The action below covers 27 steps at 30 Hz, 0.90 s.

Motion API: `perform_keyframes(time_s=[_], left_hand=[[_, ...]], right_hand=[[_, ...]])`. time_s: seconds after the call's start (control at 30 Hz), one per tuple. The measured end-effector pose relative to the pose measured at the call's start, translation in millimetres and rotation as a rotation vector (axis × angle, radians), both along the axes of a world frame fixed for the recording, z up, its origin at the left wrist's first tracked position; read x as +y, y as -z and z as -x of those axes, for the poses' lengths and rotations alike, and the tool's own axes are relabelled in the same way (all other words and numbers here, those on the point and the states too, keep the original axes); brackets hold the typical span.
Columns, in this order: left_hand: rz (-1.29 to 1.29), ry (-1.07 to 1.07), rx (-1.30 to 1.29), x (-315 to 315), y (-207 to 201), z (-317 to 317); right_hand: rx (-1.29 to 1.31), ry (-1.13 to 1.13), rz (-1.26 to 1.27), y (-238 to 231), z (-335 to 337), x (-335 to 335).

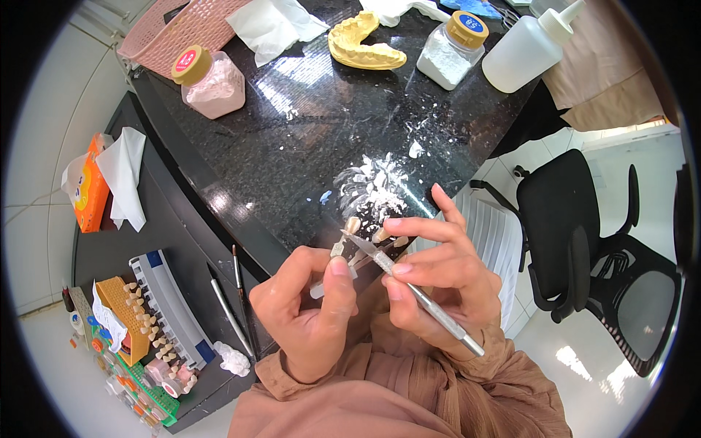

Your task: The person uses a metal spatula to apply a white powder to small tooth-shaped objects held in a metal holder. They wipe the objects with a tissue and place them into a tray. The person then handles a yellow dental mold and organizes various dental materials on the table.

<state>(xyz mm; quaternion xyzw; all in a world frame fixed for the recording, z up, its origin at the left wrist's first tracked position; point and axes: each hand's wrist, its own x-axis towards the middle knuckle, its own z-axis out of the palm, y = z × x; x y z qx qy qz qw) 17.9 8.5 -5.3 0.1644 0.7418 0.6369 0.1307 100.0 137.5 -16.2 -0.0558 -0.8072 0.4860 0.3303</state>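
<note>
My left hand [310, 306] pinches a small tooth-shaped shade tab [352, 225] by its pale stem, between thumb and forefinger. In my right hand [449, 274] is a craft knife [438, 314] with a knurled metal handle, held like a pen. Its blade tip points at the tab's stem, close to it or touching; I cannot tell which. More small tooth-coloured pieces [380, 235] show beside my right fingertips, and what carries them is partly hidden. Beyond both hands, white shavings and powder [376, 186] lie scattered on the black speckled tabletop [241, 157].
Along the back are a pink powder jar [215, 87], a yellow dental cast [358, 44], a white powder jar [449, 58] and a squeeze bottle [522, 58]. Left are a tissue pack [91, 190], brushes [230, 310] and a shade guide holder [171, 310]. Right stands a black chair [562, 212].
</note>
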Motion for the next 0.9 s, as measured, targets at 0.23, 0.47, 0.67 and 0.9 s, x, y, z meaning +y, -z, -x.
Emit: perform_keyframes(time_s=[0.23, 0.47, 0.67, 0.9], left_hand=[[0.081, -0.049, 0.075, -0.6, 5.8, -3.5], [0.129, -0.055, 0.165, -0.4, 7.7, -4.3], [0.140, -0.056, 0.172, -1.6, 8.4, -4.9], [0.132, -0.064, 0.195, -1.2, 9.0, -5.1]], right_hand=[[0.018, 0.002, -0.019, -1.0, -0.1, 1.1], [-0.009, 0.032, 0.035, -4.3, -0.5, 3.3], [0.024, -0.042, 0.026, -6.8, -2.5, 8.6], [0.050, 0.003, -0.040, -11.0, 0.9, 5.2]])
